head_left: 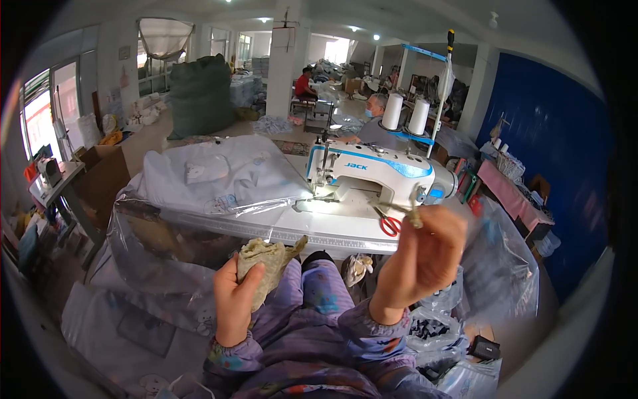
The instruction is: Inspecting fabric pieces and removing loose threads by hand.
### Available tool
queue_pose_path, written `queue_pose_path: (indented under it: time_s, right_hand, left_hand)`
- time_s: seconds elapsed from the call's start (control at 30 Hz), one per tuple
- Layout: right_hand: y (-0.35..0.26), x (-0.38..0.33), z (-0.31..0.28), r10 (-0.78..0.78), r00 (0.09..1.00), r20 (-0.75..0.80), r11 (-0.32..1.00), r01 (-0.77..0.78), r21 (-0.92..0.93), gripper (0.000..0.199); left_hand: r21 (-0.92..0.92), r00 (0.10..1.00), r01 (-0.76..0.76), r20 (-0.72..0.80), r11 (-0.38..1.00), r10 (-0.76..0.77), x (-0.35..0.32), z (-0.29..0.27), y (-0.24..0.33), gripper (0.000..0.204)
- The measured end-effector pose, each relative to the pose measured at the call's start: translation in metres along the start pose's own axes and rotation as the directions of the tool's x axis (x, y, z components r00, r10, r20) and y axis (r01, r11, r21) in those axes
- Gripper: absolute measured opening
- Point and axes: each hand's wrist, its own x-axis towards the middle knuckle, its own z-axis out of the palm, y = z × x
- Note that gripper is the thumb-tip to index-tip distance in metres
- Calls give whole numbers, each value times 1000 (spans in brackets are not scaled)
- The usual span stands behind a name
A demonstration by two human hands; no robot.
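A folded, pale greenish-brown flatbread (266, 267) is gripped in my left hand (232, 302), above my lap. Its top edge is torn, and a strip sticks out to the right. My right hand (425, 259) is raised in front of the table's right part, with thumb and fingers pinching a small torn piece of flatbread (415, 218). Beyond the hands, a white and blue sewing machine (372, 163) stands on the white table (312, 229) with its lamp lit. Red-handled scissors (389, 225) lie by its base, close to my right hand in the picture.
Pale printed fabric with clear plastic sheeting (219, 176) covers the table's left part and hangs over the front. White thread cones (417, 118) stand behind the machine. Plastic bags (438, 326) lie at my right. Two people (379, 126) sit farther back, near a large green sack (199, 96).
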Motion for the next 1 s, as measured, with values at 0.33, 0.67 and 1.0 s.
queue_pose_path:
  time_s: [0.33,0.67,1.0]
  right_hand:
    - [-6,12,-7,-54,997,52,990,60,-127,21]
    - [-17,12,-8,24,998,58,996,-19,-85,8]
    - [-53,-4,-36,-39,967,252,846,-103,524,20]
  left_hand:
    - [-5,1000,3,14,1000,-3,-2,-2,-1,21]
    - [19,1000,3,5,1000,-3,2,0,-2,20]
    - [23,1000,-15,-4,1000,15,-3,-4,-2,18]
